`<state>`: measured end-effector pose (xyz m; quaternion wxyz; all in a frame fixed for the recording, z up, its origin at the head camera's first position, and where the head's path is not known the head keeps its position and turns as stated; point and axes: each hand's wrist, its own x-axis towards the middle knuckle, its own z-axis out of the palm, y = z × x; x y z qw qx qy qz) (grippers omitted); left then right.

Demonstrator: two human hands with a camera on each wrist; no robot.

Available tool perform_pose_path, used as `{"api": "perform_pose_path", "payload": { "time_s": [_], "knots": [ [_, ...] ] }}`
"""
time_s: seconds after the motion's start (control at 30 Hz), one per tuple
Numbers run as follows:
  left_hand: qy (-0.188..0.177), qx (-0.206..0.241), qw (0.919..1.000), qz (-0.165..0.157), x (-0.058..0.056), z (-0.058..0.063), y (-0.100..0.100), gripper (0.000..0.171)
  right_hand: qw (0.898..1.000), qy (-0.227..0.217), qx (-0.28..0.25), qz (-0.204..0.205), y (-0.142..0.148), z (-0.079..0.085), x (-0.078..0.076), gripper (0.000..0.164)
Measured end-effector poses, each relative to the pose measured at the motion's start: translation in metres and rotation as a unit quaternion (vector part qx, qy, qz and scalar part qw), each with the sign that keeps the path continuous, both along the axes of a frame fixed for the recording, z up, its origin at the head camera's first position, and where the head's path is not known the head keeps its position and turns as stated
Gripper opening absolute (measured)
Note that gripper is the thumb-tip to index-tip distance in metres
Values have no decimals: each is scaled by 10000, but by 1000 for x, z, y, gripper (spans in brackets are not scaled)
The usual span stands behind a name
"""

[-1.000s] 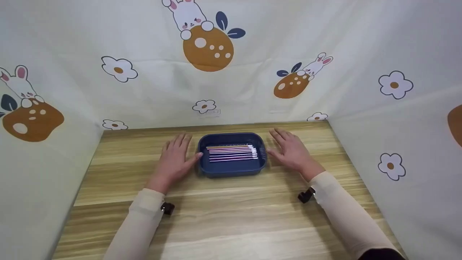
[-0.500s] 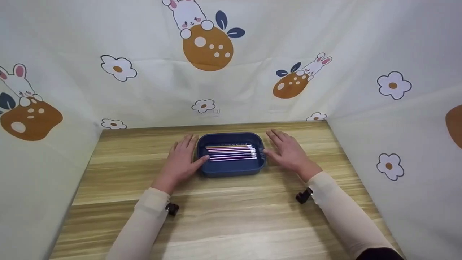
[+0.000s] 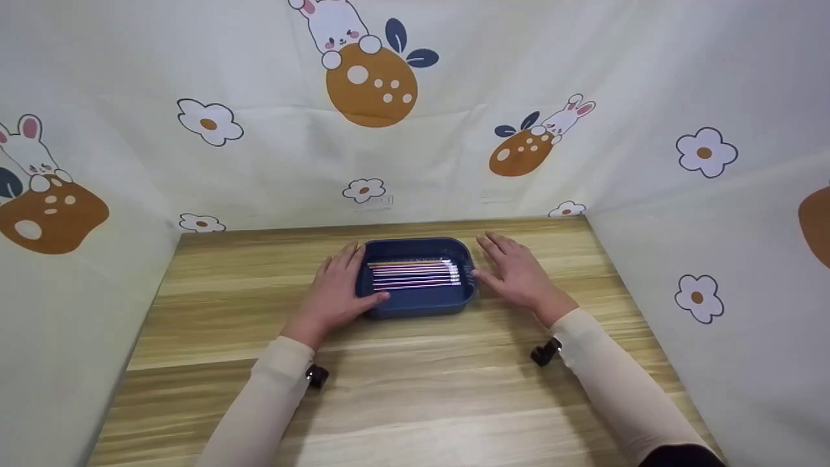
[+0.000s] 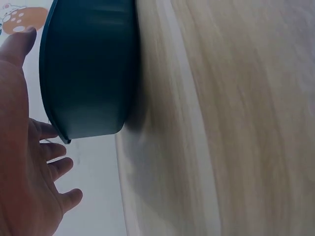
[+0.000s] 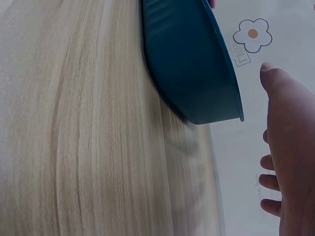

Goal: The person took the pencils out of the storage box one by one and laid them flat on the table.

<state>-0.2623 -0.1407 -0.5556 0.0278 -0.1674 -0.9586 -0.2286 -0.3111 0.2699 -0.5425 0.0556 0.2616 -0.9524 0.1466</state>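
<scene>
A dark blue rectangular tray [image 3: 421, 300] sits on the wooden table. Inside it, several slim striped pencils [image 3: 415, 275] lie side by side, pale ends to the right. My left hand [image 3: 334, 295] is at the tray's left end, fingers extended along its side, thumb over the near left corner; whether it touches is unclear. Beside the right end is my right hand [image 3: 521, 275], fingers extended and thumb close to the rim. In the left wrist view, the hand [image 4: 24, 162] curves loosely around the tray wall [image 4: 91, 69]. The right wrist view has a gap between thumb and tray [image 5: 192, 69].
Pale cloth with printed rabbits and flowers [image 3: 364, 191] hangs behind the table [image 3: 415, 376] and along both sides. Small black cameras are strapped to my left wrist [image 3: 317, 376] and right wrist [image 3: 546, 352].
My left hand has moved right, from beside the tray to its left end, its thumb now over the near left corner. My right hand has shifted slightly left. Tray and pencils stay put.
</scene>
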Motion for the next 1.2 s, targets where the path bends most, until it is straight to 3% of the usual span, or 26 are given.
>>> {"api": "perform_pose_path", "payload": {
  "time_s": [0.4, 0.97, 1.2],
  "knots": [
    [-141, -216, 9996, -136, -2, -7, 11, 137, 10000, 33, -27, 37, 1, -2, 1, 84],
    [-43, -484, 9987, -140, -2, -10, 16, 145, 9999, -94, -132, 44, -6, 5, 2, 83],
    [-76, -403, 9990, -148, -2, -11, 16, 146, 9976, 140, -502, 446, -29, 12, 0, 71]
  ]
}}
